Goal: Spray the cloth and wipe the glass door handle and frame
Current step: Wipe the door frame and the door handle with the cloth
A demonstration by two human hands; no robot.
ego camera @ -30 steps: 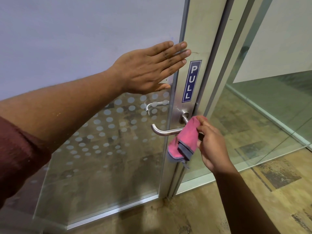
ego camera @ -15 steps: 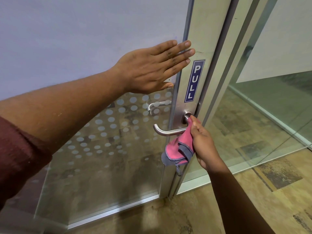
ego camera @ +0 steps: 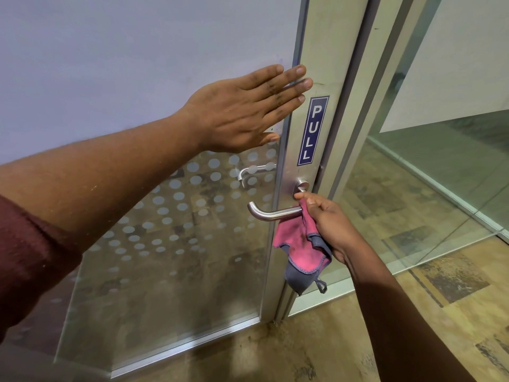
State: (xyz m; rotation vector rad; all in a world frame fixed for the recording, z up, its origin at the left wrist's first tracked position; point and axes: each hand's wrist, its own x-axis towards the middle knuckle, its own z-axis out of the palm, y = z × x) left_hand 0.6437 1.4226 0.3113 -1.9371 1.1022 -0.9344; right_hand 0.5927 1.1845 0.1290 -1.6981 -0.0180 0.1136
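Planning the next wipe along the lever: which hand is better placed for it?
Right. The right hand already grips the pink cloth against the door handle near its base. The left hand is flat on the glass door above, holding nothing.

Left hand [ego camera: 242, 111] flat, fingers straight and together, arm outstretched, right hand [ego camera: 327, 224] curled, forearm angled upward

left hand [ego camera: 237, 111] flat on the glass door [ego camera: 143, 45], straight fingers [ego camera: 298, 84] reaching onto the frame [ego camera: 325, 51]. right hand [ego camera: 327, 224] grips the pink cloth [ego camera: 298, 246], pressing it against the handle [ego camera: 271, 213] near its base.
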